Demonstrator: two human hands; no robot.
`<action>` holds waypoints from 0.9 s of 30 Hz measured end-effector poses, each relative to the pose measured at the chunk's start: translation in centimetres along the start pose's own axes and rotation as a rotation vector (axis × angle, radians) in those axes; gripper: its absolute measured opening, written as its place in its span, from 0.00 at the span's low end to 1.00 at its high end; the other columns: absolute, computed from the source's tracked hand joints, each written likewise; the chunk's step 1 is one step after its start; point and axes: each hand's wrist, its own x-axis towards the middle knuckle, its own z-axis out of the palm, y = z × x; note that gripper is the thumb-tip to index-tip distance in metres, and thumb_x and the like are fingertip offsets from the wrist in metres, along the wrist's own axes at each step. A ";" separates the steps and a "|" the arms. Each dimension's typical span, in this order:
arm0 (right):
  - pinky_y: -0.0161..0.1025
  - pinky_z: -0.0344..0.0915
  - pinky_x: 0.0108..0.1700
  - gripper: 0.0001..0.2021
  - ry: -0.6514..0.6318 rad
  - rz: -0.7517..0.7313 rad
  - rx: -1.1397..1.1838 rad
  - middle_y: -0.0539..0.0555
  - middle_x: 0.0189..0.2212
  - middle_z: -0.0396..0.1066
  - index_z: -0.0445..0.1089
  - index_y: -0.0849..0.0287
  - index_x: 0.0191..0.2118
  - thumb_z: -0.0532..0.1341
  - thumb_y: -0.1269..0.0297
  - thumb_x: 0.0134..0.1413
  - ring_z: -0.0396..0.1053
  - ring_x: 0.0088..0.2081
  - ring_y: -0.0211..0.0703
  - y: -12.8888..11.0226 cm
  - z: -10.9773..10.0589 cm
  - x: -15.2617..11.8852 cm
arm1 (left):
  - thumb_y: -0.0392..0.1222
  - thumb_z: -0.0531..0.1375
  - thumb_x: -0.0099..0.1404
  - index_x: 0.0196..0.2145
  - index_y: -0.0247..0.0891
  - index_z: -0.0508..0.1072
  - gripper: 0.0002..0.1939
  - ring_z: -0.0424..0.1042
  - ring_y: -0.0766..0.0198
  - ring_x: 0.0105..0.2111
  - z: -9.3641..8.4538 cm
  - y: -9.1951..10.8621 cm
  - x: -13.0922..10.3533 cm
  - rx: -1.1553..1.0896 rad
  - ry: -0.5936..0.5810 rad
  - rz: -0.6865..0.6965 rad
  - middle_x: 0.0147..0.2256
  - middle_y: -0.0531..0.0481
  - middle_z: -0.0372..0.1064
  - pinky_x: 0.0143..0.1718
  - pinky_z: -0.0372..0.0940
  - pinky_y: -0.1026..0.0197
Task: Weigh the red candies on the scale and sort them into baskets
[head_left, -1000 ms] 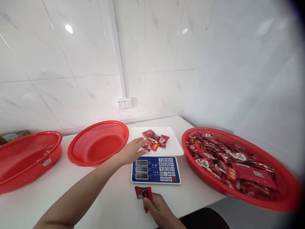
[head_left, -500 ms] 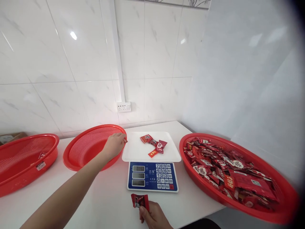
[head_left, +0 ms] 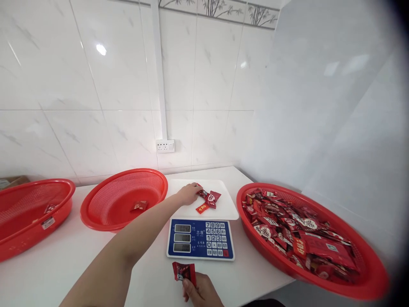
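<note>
Left fingers (head_left: pixel 196 186) inside edge of tray (head_left: pixel 225 209).

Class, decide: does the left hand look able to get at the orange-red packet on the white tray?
Probably yes: the left hand is over the white tray, near the orange-red packet, and nothing visible lies between them.

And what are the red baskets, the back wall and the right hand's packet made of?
The baskets look like shiny plastic: smooth rims, rows of small holes. The back wall seems glazed ceramic tile, with straight seams and bright reflections. The held packet looks like glossy plastic film, perhaps foil: thin and flared at one end.
</note>
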 end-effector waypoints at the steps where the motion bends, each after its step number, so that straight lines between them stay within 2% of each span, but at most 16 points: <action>1: 0.33 0.60 0.25 0.32 0.002 0.000 0.000 0.54 0.18 0.64 0.62 0.61 0.21 0.41 0.36 0.51 0.65 0.22 0.39 -0.1 0.0 0.0 | 0.40 0.55 0.64 0.49 0.38 0.65 0.15 0.65 0.57 0.46 0.0 -0.3 0.1 0.000 0.001 -0.009 0.49 0.44 0.63 0.46 0.62 0.49; 5: 0.34 0.61 0.27 0.31 0.003 0.019 0.027 0.54 0.19 0.64 0.63 0.61 0.22 0.43 0.37 0.51 0.65 0.24 0.39 -0.6 -0.2 -0.3 | 0.42 0.54 0.65 0.45 0.36 0.67 0.13 0.68 0.60 0.42 -0.9 -2.0 -1.2 0.020 0.043 -0.116 0.45 0.46 0.66 0.42 0.65 0.51; 9: 0.34 0.61 0.28 0.29 -0.003 0.032 0.060 0.54 0.20 0.65 0.64 0.62 0.23 0.44 0.40 0.53 0.65 0.24 0.39 -0.8 -0.4 -0.4 | 0.43 0.53 0.65 0.47 0.36 0.66 0.13 0.69 0.62 0.38 -3.5 -4.2 -4.1 0.071 0.121 -0.275 0.42 0.46 0.67 0.39 0.66 0.54; 13: 0.34 0.61 0.28 0.29 -0.003 0.012 0.051 0.53 0.20 0.65 0.64 0.61 0.22 0.44 0.40 0.54 0.65 0.24 0.39 -1.0 -0.5 -0.4 | 0.41 0.52 0.66 0.47 0.34 0.65 0.13 0.67 0.58 0.42 -6.8 -6.2 -6.7 0.158 0.213 -0.404 0.43 0.45 0.67 0.43 0.63 0.49; 15: 0.34 0.61 0.28 0.29 -0.002 0.020 0.052 0.54 0.20 0.65 0.63 0.61 0.22 0.44 0.40 0.53 0.66 0.25 0.39 -1.1 -0.5 -0.5 | 0.38 0.50 0.66 0.46 0.33 0.66 0.13 0.64 0.54 0.47 -7.5 -6.4 -7.2 0.184 0.230 -0.424 0.44 0.42 0.67 0.47 0.59 0.47; 18: 0.34 0.61 0.28 0.29 -0.004 0.030 0.055 0.54 0.20 0.66 0.63 0.61 0.22 0.44 0.39 0.53 0.66 0.25 0.40 -1.2 -0.6 -0.4 | 0.38 0.48 0.66 0.47 0.35 0.66 0.14 0.61 0.54 0.50 -6.5 -4.9 -6.5 0.156 0.193 -0.361 0.47 0.42 0.66 0.48 0.58 0.51; 20: 0.34 0.61 0.28 0.29 -0.004 0.028 0.044 0.54 0.20 0.66 0.63 0.61 0.22 0.44 0.39 0.53 0.66 0.25 0.40 -1.1 -0.5 -0.4 | 0.41 0.50 0.66 0.48 0.37 0.65 0.15 0.62 0.56 0.50 -4.7 -3.1 -5.3 0.111 0.138 -0.276 0.48 0.44 0.65 0.47 0.60 0.54; 24: 0.34 0.61 0.27 0.30 0.000 0.013 0.026 0.55 0.20 0.66 0.63 0.61 0.22 0.43 0.39 0.53 0.66 0.24 0.40 -0.5 -0.3 -0.3 | 0.45 0.54 0.64 0.50 0.37 0.64 0.17 0.66 0.57 0.46 -0.8 0.8 -2.3 0.053 0.043 -0.136 0.47 0.45 0.65 0.44 0.63 0.50; 27: 0.34 0.61 0.27 0.30 0.007 0.006 0.013 0.55 0.19 0.66 0.63 0.61 0.21 0.42 0.38 0.52 0.66 0.24 0.40 -0.3 -0.2 -0.2 | 0.44 0.54 0.64 0.47 0.36 0.65 0.15 0.67 0.59 0.42 0.5 2.2 -1.0 0.049 0.027 -0.106 0.45 0.45 0.66 0.42 0.64 0.51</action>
